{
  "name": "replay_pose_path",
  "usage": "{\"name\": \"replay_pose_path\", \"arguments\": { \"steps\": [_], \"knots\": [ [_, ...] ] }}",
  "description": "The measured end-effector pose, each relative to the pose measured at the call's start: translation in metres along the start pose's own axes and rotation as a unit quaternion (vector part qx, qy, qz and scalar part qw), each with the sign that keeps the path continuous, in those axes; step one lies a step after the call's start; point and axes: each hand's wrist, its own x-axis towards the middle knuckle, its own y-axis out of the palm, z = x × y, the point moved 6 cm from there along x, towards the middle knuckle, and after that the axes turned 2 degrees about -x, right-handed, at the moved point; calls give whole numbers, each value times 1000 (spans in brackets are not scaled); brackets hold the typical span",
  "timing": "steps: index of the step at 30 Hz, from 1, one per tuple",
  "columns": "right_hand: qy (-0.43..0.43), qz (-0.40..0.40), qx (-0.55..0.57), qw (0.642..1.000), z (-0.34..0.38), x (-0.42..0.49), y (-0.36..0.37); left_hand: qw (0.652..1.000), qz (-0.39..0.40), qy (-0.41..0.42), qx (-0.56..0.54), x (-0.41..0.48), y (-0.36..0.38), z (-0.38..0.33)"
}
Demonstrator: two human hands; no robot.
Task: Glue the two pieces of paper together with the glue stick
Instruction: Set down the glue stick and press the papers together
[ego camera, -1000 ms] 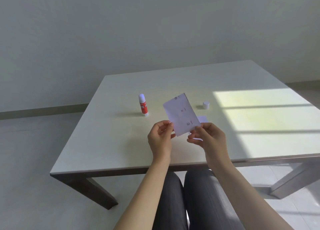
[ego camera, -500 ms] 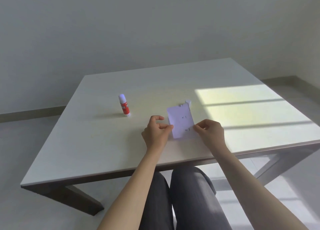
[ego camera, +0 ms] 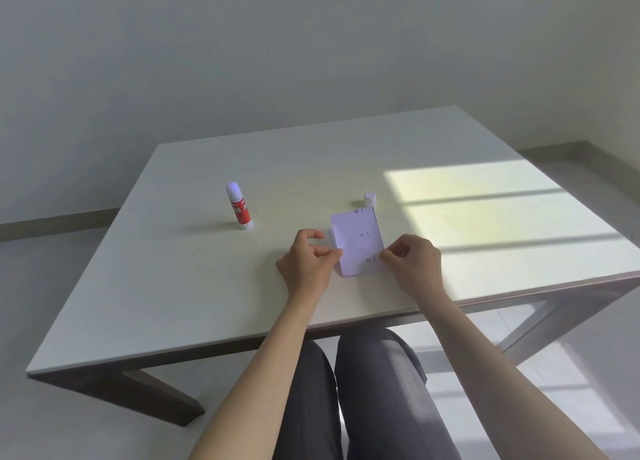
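Observation:
A small white paper [ego camera: 356,239] with printed marks lies flat on the table [ego camera: 180,286], on top of a second paper whose edge [ego camera: 331,235] shows along its left side. My left hand [ego camera: 308,262] pinches the top paper's lower left edge. My right hand [ego camera: 410,260] pinches its lower right corner. The red glue stick [ego camera: 238,206] stands upright and uncapped to the left, apart from both hands. Its white cap [ego camera: 370,199] sits just beyond the papers.
A bright patch of sunlight [ego camera: 485,217] covers the table's right side. The near table edge [ego camera: 346,321] runs just behind my wrists, with my knees [ego camera: 363,373] under it. A wall stands behind the table.
The paper, held up in the air a second ago, has come down flat onto the second paper on the table. Both hands followed it down and still pinch its lower corners.

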Motion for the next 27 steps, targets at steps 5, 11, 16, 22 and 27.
{"name": "replay_pose_path", "arguments": {
  "steps": [5, 11, 16, 22, 27],
  "knots": [
    [-13, -4, -19, 1000, -1, 0, 3, 999, -10, 14, 28, -1, 1, -2],
    [-43, -21, -72, 996, 1, -3, 7, 992, -37, 80, 95, -7, 5, -11],
    [-55, -11, -91, 994, -2, 1, 9, 984, -11, 95, 148, -6, 7, -9],
    [-135, 22, -204, 970, 1, -3, 16, 947, 105, 160, 258, -9, 21, -10],
    [-145, 18, -218, 965, 2, -6, 16, 958, 104, 129, 233, -11, 13, -5]
  ]
}}
